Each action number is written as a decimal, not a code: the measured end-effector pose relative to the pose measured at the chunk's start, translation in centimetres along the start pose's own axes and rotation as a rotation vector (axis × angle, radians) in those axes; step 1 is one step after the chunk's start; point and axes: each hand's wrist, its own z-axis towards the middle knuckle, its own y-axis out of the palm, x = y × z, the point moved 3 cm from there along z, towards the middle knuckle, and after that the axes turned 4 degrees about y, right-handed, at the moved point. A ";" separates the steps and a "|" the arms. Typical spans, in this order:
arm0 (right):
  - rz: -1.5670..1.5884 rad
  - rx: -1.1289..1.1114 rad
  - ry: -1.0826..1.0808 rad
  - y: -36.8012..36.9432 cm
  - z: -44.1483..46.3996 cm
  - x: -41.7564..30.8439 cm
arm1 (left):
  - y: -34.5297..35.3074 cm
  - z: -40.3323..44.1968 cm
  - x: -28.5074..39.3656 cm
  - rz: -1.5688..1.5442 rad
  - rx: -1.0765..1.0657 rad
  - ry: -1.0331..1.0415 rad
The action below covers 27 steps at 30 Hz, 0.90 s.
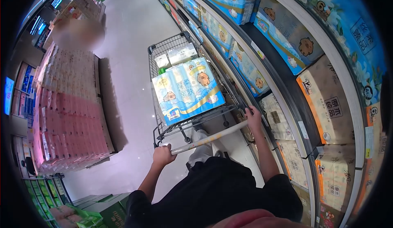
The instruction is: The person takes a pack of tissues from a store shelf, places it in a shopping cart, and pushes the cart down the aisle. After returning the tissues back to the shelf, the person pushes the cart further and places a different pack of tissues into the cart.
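Both of my hands grip the shopping cart's push bar (211, 139). My left hand (163, 154) is wrapped round its left end, and my right hand (253, 117) closes at the right end beside the shelf. Ahead of the bar is the black wire basket of the shopping cart (153, 52). A large blue and white pack of tissue paper (189, 90) with bear pictures lies in the basket, tilted toward me. Behind it are white packs (180, 54), partly hidden, with a bit of green showing at their left.
Shelves (286, 101) of blue packs (282, 39) and brown packs (331, 101) run close along the right side. A tall pink and cream stack (67, 113) stands to the left across the pale aisle floor (131, 15). Green boxes (108, 211) sit at the lower left.
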 end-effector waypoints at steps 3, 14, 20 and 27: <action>-0.038 -0.021 -0.007 1.9 2.0 -1.4 | -1.4 1.9 -2.3 -0.038 0.024 0.005; 0.082 -0.020 0.047 10.6 9.6 -5.7 | -6.7 11.7 -10.8 -0.062 0.038 0.001; 0.136 -0.118 0.099 15.3 14.8 -8.3 | -9.2 17.8 -15.4 0.006 0.002 0.017; 0.164 -0.165 0.098 20.4 21.5 -10.7 | -11.8 24.6 -19.2 0.031 0.023 0.049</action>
